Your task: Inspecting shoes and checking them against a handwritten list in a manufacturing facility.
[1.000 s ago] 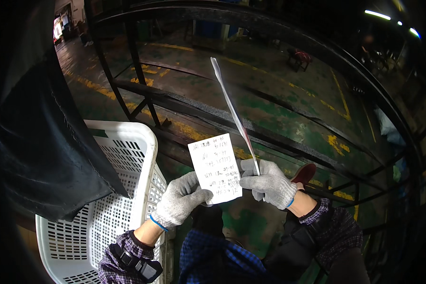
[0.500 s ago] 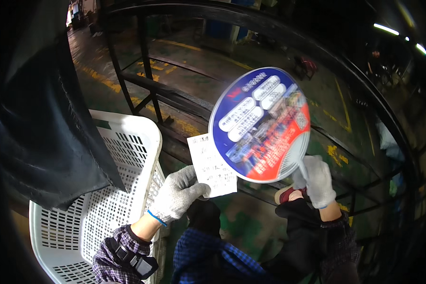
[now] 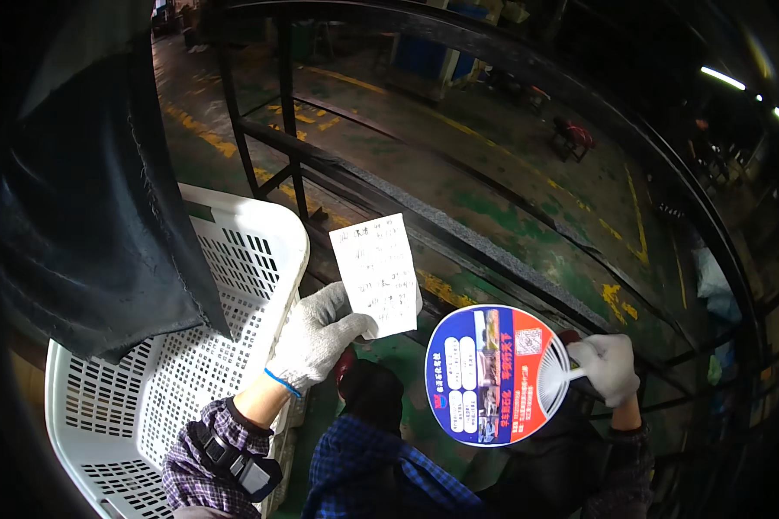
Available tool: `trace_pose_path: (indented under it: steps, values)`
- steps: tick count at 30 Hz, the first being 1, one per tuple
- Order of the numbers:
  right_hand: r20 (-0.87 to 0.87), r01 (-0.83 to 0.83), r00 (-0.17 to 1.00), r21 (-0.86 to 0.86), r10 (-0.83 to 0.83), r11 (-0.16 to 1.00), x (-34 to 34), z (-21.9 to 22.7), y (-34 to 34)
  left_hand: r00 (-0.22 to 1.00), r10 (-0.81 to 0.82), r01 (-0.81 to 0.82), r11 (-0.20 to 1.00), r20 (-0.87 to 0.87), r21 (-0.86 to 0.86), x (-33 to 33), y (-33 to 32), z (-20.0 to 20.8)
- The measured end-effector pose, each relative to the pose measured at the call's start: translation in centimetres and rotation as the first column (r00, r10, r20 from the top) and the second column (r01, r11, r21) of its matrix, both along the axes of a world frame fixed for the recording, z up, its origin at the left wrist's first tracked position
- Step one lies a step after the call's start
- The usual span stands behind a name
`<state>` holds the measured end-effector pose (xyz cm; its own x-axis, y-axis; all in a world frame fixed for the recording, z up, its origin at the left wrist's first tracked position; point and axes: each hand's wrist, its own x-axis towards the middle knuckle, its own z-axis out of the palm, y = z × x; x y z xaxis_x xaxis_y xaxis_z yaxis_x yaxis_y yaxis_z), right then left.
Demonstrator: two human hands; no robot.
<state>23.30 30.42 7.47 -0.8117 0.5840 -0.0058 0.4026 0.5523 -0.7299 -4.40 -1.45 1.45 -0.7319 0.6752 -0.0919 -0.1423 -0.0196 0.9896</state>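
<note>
A white slip of paper (image 3: 376, 275) with handwriting is pinched by its lower edge in my left hand (image 3: 322, 336), which wears a grey knit glove. My right hand (image 3: 608, 368), gloved the same way, is closed round the handle of a round hand fan (image 3: 495, 375). The fan has a printed blue and red face and white ribs near its handle. It is tilted, lower than the paper and apart from it. On my left wrist sits a dark strapped device (image 3: 238, 463).
A white perforated plastic basket (image 3: 290, 238) stands at my left, partly covered by a black sheet (image 3: 104, 216). Dark metal railings (image 3: 320, 160) run across in front of me. Beyond them lies a green floor with yellow lines and a small stool (image 3: 573, 138).
The fan has swung down and its face has turned, uncovering the paper. My right hand has moved lower and slightly right. The paper is a little higher in my left hand.
</note>
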Motion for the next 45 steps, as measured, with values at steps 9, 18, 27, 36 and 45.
trace_pose_path:
  steps: [9,18,27,36,45]
  values:
    - [-0.018,-0.049,0.999,0.018,0.049,0.999,-0.3,-0.7,-1.0,0.999,0.031,-0.031,1.000,-0.025,-0.003,-0.3,-0.1,-0.3]
    - [-0.290,0.051,0.917,-0.596,-0.274,0.801,0.0,-1.5,-0.9,0.999,0.024,-0.025,1.000,-0.040,-0.014,-0.4,-0.3,-0.4]
    - [0.067,-0.029,0.997,-0.129,0.037,0.991,-2.1,0.6,-2.1,0.998,0.051,-0.050,0.998,-0.039,0.038,-0.4,-0.1,-0.7]
    - [0.215,-0.092,0.969,-0.129,0.118,0.987,-2.9,-0.3,-2.8,0.998,0.040,-0.040,0.999,-0.046,0.005,-0.2,-0.1,-0.1]
    - [0.353,-0.166,0.911,-0.164,0.215,0.973,-4.8,-0.3,-4.1,0.999,0.026,-0.025,0.999,-0.024,0.020,0.3,0.0,0.9]
